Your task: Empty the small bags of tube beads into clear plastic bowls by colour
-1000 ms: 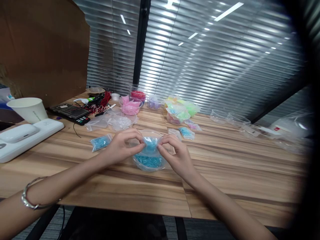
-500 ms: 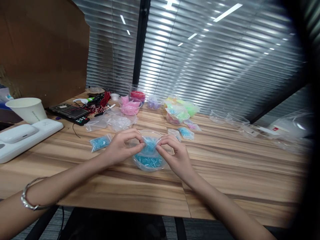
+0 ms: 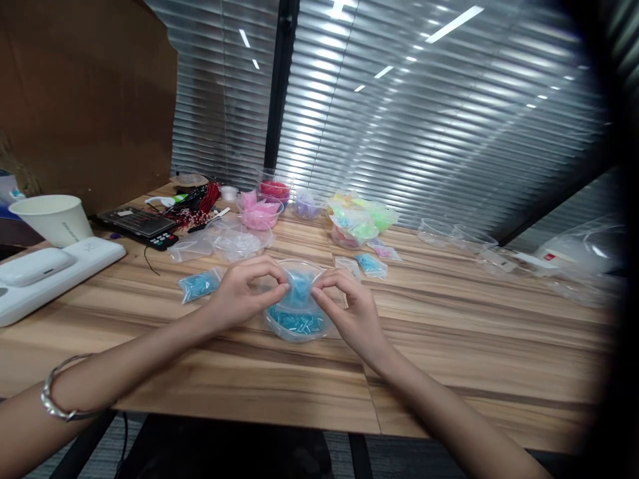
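Note:
A small clear bag of blue pieces point(image 3: 300, 287) is pinched between my two hands, over a round clear bowl point(image 3: 298, 336) with blue tube-like pieces point(image 3: 297, 321) in it. My left hand point(image 3: 252, 289) grips the bag's left edge between thumb and fingertips. On its right edge, my right hand point(image 3: 349, 303) has the same kind of pinch. Another bag of blue pieces point(image 3: 198, 286) lies on the table, left of my left hand. Beyond my right hand lie a blue-filled bag point(image 3: 371, 265) and a clear bag point(image 3: 348, 267).
Clear plastic bags point(image 3: 234, 241), a bowl of pink bags point(image 3: 260, 214) and a bowl of colourful bags point(image 3: 354, 226) stand farther back. At left are a paper cup point(image 3: 54, 219), a white device point(image 3: 64, 273) and a black scale point(image 3: 140, 225). Clear containers point(image 3: 464, 238) sit at back right.
Both hands keep their pinch and have hardly moved. The blue pieces inside the held bag look slightly shifted and more blurred.

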A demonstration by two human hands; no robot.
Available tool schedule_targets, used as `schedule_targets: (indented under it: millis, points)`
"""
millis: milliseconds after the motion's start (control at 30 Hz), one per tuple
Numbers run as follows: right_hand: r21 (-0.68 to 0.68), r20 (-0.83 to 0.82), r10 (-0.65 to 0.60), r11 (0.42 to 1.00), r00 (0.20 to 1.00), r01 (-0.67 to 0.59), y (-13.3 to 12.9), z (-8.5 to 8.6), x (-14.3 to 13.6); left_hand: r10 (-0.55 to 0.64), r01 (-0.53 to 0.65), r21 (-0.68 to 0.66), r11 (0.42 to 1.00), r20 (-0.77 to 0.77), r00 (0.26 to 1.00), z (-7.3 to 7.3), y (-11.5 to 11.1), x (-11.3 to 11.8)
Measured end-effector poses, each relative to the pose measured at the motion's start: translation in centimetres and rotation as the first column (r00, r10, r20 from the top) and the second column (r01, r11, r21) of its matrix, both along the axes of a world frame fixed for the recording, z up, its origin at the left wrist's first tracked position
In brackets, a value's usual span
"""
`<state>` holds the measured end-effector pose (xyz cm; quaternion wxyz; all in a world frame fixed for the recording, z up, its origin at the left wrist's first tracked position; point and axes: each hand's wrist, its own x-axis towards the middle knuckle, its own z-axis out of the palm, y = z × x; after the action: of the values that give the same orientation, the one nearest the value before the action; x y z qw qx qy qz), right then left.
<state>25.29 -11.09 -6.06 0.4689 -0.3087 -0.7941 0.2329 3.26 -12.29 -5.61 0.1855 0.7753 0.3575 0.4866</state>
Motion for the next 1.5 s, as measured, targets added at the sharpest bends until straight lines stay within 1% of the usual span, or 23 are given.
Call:
schedule_targets:
  millis: [67,200,367,533,600,767,867,933,1000,1067,1200,1267,1400,1500]
  points:
    - [0.011,0.005,-0.005,1.000,1.000,0.005,-0.1,0.1,0.0,0.017,-0.017,0.000,1.000,-0.001,1.000,0.1,-0.2,0.1]
    - [-0.015,-0.035,-0.054,0.998,0.998,0.054,-0.1,0.1,0.0,0.052,-0.052,0.026,0.998,0.029,0.998,0.3,-0.3,0.1]
    - [-0.031,-0.044,-0.040,0.999,0.998,0.039,0.0,0.1,0.0,0.067,-0.067,0.009,0.998,0.049,0.997,0.2,-0.1,0.0]
    - [-0.006,-0.020,-0.026,1.000,0.999,0.026,-0.1,0.1,0.0,0.008,-0.008,-0.013,1.000,-0.001,1.000,0.1,0.0,0.1]
    - [-0.008,-0.009,-0.020,1.000,1.000,0.020,-0.1,0.1,0.0,0.003,-0.003,-0.009,1.000,-0.007,1.000,0.2,-0.1,0.1]
    - [-0.034,-0.049,-0.063,0.998,0.997,0.062,0.0,0.1,0.0,0.051,-0.053,0.023,0.998,0.046,0.998,0.1,-0.1,-0.1]
    - [-0.027,-0.025,-0.031,0.999,0.999,0.030,0.0,0.0,-0.1,0.072,-0.075,0.040,0.996,0.076,0.995,0.0,-0.1,-0.1]
    - [-0.013,-0.006,-0.011,1.000,1.000,0.011,-0.1,0.0,-0.2,0.041,-0.043,0.031,0.999,0.069,0.997,0.0,-0.1,0.0]
    - [-0.005,0.001,-0.007,1.000,1.000,0.007,-0.1,0.0,-0.1,-0.014,0.014,0.008,1.000,0.043,0.999,0.0,-0.1,0.1]
    - [-0.010,-0.006,-0.017,1.000,1.000,0.017,0.0,0.0,-0.1,-0.034,0.034,-0.004,0.999,0.026,0.999,0.0,-0.1,0.1]
    - [-0.066,-0.073,-0.062,0.996,0.995,0.057,0.2,0.0,0.1,0.051,-0.052,0.014,0.999,0.049,0.998,-0.1,0.0,0.0]
    - [-0.102,-0.114,-0.073,0.993,0.991,0.062,0.3,-0.1,0.1,0.075,-0.074,-0.013,0.997,0.057,0.996,-0.2,0.2,0.0]
    - [-0.193,-0.197,-0.095,0.980,0.976,0.056,0.6,-0.4,0.2,0.059,-0.058,-0.111,0.992,0.010,0.998,-0.3,0.6,0.0]
    - [-0.216,-0.250,-0.113,0.975,0.962,0.059,0.8,-0.4,0.2,0.026,-0.030,-0.137,0.990,-0.033,0.999,-0.4,0.8,0.0]
